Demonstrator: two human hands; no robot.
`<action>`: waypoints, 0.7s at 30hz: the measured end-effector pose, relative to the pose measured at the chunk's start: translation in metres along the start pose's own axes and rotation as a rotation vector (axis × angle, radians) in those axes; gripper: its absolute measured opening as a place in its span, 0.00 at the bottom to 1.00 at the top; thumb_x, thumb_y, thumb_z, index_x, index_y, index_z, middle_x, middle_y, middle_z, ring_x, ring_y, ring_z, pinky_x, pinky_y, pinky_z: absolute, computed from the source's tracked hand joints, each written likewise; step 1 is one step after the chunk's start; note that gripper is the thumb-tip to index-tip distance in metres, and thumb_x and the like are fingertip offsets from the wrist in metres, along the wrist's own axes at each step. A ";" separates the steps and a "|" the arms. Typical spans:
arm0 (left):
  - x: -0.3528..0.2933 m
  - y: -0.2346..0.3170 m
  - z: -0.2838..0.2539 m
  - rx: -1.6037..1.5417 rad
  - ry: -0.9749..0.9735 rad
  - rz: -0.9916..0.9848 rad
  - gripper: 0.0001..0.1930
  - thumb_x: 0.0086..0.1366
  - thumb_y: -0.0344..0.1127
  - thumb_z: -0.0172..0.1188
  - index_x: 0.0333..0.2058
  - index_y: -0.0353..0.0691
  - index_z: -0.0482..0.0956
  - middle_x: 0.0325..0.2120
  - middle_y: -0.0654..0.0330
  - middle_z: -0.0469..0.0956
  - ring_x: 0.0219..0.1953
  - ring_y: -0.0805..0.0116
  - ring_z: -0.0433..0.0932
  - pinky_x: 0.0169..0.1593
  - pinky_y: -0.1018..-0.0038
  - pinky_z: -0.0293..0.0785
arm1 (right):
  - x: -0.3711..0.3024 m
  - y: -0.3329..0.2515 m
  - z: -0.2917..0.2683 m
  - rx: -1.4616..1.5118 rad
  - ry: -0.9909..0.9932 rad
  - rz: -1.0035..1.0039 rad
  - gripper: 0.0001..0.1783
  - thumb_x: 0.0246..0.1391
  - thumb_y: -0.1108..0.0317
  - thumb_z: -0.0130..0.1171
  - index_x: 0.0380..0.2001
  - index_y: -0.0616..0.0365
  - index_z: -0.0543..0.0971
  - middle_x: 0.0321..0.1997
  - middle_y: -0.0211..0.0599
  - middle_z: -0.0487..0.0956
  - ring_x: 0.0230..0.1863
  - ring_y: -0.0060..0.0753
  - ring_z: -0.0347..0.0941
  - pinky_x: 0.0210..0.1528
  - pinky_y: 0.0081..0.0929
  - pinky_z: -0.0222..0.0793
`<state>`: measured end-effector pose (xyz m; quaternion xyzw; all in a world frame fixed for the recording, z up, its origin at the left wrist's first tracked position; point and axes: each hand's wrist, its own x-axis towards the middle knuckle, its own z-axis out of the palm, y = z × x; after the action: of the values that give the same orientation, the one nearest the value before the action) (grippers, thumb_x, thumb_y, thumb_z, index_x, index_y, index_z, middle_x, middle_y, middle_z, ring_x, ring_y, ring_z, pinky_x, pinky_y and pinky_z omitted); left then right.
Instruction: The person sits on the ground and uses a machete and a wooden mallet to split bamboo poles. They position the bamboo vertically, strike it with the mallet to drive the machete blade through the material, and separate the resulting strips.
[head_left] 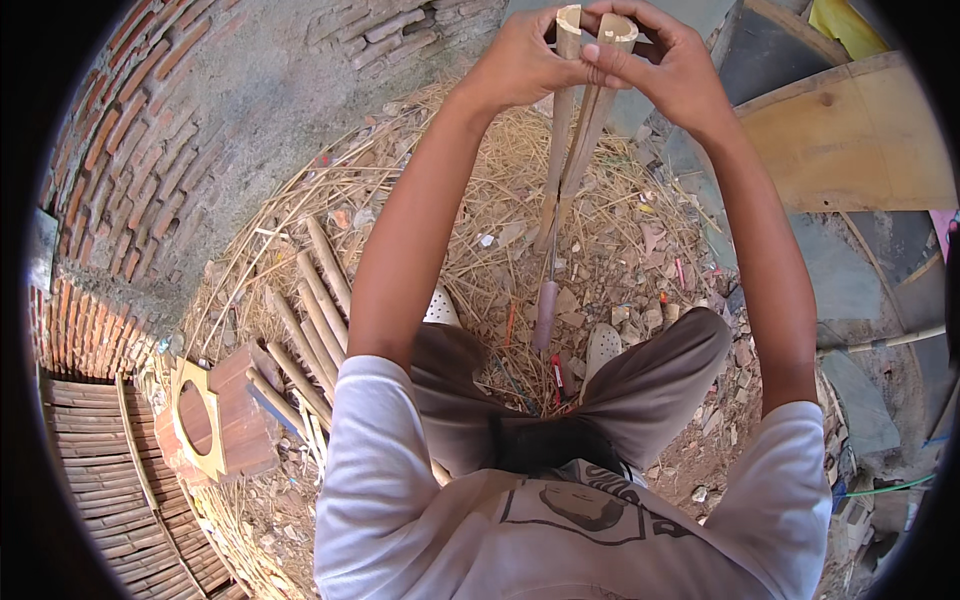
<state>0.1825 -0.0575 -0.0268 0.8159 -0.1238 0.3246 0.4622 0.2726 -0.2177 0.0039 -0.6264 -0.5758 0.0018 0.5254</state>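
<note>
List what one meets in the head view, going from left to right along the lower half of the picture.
Bamboo slat mat → wooden box with a round hole → row of cut bamboo sticks → person's knee → green cord.

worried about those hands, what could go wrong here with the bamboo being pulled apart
The left hand and right hand each grip one half of the pale split bamboo stick bare, so a raw edge could cut or splinter a finger. A tool with a rounded pinkish handle seems to sit in the split just above the lap; if the halves give suddenly, it could drop toward the legs.
</note>
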 end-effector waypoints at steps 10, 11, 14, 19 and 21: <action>0.005 -0.004 -0.022 -0.111 -0.070 -0.078 0.21 0.47 0.28 0.73 0.42 0.39 0.79 0.34 0.67 0.80 0.36 0.79 0.76 0.41 0.76 0.74 | 0.016 -0.006 0.003 -0.136 -0.032 -0.134 0.14 0.45 0.69 0.65 0.35 0.59 0.75 0.30 0.29 0.77 0.34 0.19 0.72 0.38 0.22 0.70; 0.004 -0.004 -0.024 -0.054 -0.075 -0.062 0.21 0.47 0.28 0.73 0.41 0.39 0.79 0.33 0.67 0.80 0.36 0.79 0.76 0.41 0.76 0.74 | 0.017 -0.007 0.004 -0.142 -0.045 -0.125 0.13 0.45 0.69 0.64 0.35 0.59 0.74 0.30 0.29 0.76 0.33 0.19 0.71 0.37 0.22 0.69; -0.003 -0.011 -0.029 -0.083 -0.026 -0.050 0.22 0.47 0.28 0.74 0.42 0.39 0.77 0.33 0.68 0.78 0.36 0.79 0.75 0.41 0.77 0.73 | 0.018 -0.014 0.007 -0.178 -0.056 -0.091 0.13 0.45 0.69 0.64 0.34 0.59 0.74 0.29 0.29 0.76 0.31 0.19 0.70 0.34 0.23 0.67; -0.002 -0.024 -0.032 -0.156 -0.033 -0.042 0.23 0.47 0.29 0.76 0.43 0.39 0.77 0.32 0.70 0.75 0.34 0.80 0.73 0.39 0.78 0.71 | 0.018 -0.022 0.008 -0.237 -0.057 -0.058 0.13 0.45 0.68 0.64 0.33 0.59 0.73 0.29 0.30 0.76 0.31 0.19 0.69 0.34 0.24 0.67; -0.003 -0.024 -0.037 -0.147 -0.054 -0.036 0.23 0.47 0.29 0.76 0.42 0.40 0.77 0.30 0.71 0.74 0.33 0.81 0.72 0.37 0.80 0.69 | 0.018 -0.022 0.009 -0.214 -0.081 -0.030 0.13 0.45 0.67 0.64 0.33 0.58 0.73 0.29 0.30 0.76 0.32 0.19 0.69 0.35 0.24 0.67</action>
<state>0.1766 -0.0141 -0.0315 0.7903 -0.1448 0.2840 0.5232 0.2577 -0.2035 0.0255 -0.6696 -0.6029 -0.0424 0.4316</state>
